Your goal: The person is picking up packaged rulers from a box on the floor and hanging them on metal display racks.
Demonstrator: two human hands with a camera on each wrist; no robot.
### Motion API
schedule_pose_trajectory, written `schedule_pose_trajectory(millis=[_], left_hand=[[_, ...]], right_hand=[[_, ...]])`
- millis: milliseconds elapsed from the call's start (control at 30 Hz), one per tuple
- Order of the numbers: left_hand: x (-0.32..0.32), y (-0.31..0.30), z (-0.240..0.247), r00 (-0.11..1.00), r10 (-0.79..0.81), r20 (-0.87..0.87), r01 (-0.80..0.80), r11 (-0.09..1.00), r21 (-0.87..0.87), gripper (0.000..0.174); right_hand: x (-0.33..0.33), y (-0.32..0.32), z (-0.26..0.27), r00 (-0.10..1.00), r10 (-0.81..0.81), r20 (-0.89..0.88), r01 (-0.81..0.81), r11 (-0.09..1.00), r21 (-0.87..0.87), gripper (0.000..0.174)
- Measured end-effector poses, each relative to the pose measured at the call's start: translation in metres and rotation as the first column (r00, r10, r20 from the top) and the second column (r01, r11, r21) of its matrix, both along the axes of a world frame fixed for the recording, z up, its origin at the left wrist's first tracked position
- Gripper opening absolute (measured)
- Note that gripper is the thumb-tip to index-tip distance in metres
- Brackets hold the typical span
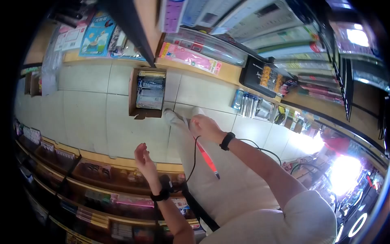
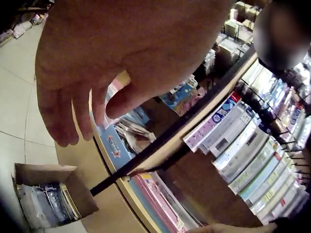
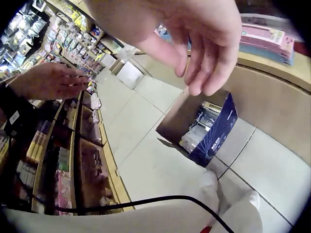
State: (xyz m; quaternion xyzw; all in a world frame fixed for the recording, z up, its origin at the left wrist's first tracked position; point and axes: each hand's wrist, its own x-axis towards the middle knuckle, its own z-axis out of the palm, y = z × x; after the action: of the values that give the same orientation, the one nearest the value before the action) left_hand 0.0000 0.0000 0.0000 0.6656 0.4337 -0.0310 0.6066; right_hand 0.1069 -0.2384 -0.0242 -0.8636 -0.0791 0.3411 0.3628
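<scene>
My left grip (image 1: 146, 163) and right grip (image 1: 205, 127) are both released; beyond them, I can't make out the packets (image 1: 150, 90) inside the cardboard box (image 1: 133, 95).

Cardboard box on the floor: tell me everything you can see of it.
The cardboard box stands upright and open-topped on the pale tiled floor, beside the wooden shelf base. Its inside is brown; one outer side is dark blue with white print, too small to read. A ragged flap juts from one end. Inside are flat packs, some apparently clear plastic, standing in a row. A white shoe is close by. Neither hand touches the box.
</scene>
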Motion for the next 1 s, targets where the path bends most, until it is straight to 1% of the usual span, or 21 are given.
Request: schedule_pose_trajectory(millis=[67,100,167,200,233,300,367,433,500,567,633,700,767,833,867,900,933,967,1000], left_hand=[[0.006,-0.005,-0.003,0.999,-0.042,0.017,0.043,0.997,-0.062,0.023],[0.033,-0.013,0.006,0.993,-0.064,0.099,0.055,0.994,0.098,0.023],[0.032,-0.043,0.025,0.991,-0.119,0.064,0.114,0.991,0.071,0.022],[0.034,-0.08,0.03,0.984,-0.165,0.064,0.165,0.986,0.016,0.023],[0.04,-0.095,0.037,0.982,-0.171,0.081,0.17,0.985,0.014,0.023],[0.048,-0.118,0.051,0.943,-0.284,0.176,0.277,0.959,0.065,0.023],[0.051,-0.129,0.051,0.935,-0.3,0.19,0.29,0.954,0.079,0.024],[0.055,-0.137,0.042,0.936,-0.288,0.202,0.287,0.957,0.036,0.024],[0.053,-0.138,0.025,0.931,-0.311,0.193,0.312,0.95,0.027,0.024],[0.053,-0.135,-0.003,0.924,-0.339,0.176,0.342,0.94,0.014,0.024],[0.048,-0.132,-0.031,0.884,-0.418,0.208,0.414,0.908,0.067,0.023],[0.037,-0.124,-0.05,0.896,-0.409,0.174,0.407,0.912,0.045,0.024],[0.029,-0.112,-0.064,0.902,-0.404,0.153,0.402,0.915,0.039,0.025],[0.02,-0.103,-0.078,0.911,-0.396,0.114,0.399,0.917,0.001,0.026],[0.019,-0.1,-0.084,0.914,-0.392,0.106,0.393,0.919,0.008,0.025],[0.018,-0.095,-0.089,0.913,-0.392,0.111,0.393,0.92,0.015,0.025],[0.014,-0.088,-0.09,0.917,-0.388,0.09,0.389,0.921,0.01,0.025],[0.012,-0.084,-0.094,0.922,-0.379,0.075,0.38,0.925,0.001,0.024],[0.011,-0.078,-0.104,0.922,-0.381,0.075,0.382,0.924,0.006,0.023]], right_hand=[[-0.007,-0.005,0.01,0.998,-0.054,0.038,0.057,0.995,-0.084,0.016],[0.017,-0.005,-0.009,0.99,-0.08,0.118,0.071,0.994,0.077,0.016],[-0.002,-0.032,0.0,0.992,-0.121,0.047,0.119,0.992,0.042,0.016],[-0.011,-0.073,0.014,0.991,-0.125,0.057,0.127,0.991,-0.037,0.016],[-0.017,-0.092,0.009,0.99,-0.122,0.067,0.126,0.99,-0.059,0.016],[-0.03,-0.122,-0.002,0.989,-0.128,0.076,0.133,0.989,-0.068,0.016],[-0.047,-0.148,-0.019,0.97,-0.243,-0.017,0.24,0.964,-0.115,0.015],[-0.078,-0.185,-0.069,0.947,-0.321,0.022,0.32,0.932,-0.17,0.014],[-0.121,-0.223,-0.13,0.959,-0.284,0.008,0.273,0.911,-0.311,0.014],[-0.163,-0.249,-0.182,0.865,-0.485,-0.129,0.384,0.805,-0.452,0.014],[-0.201,-0.272,-0.216,0.904,-0.336,-0.264,0.133,0.809,-0.573,0.015],[-0.241,-0.274,-0.232,0.863,-0.349,-0.366,0.105,0.832,-0.544,0.027],[-0.257,-0.248,-0.237,0.845,-0.269,-0.463,-0.002,0.863,-0.505,0.037],[-0.267,-0.229,-0.26,0.894,-0.14,-0.426,-0.115,0.846,-0.521,0.041],[-0.268,-0.222,-0.262,0.908,-0.007,-0.419,-0.251,0.79,-0.559,0.048],[-0.28,-0.219,-0.286,0.911,-0.005,-0.412,-0.248,0.792,-0.558,0.048],[-0.306,-0.214,-0.321,0.958,0.103,-0.269,-0.244,0.785,-0.569,0.048],[-0.317,-0.213,-0.345,0.971,0.21,-0.114,-0.237,0.776,-0.585,0.048],[-0.301,-0.198,-0.33,0.959,0.239,-0.155,-0.284,0.769,-0.573,0.045]])
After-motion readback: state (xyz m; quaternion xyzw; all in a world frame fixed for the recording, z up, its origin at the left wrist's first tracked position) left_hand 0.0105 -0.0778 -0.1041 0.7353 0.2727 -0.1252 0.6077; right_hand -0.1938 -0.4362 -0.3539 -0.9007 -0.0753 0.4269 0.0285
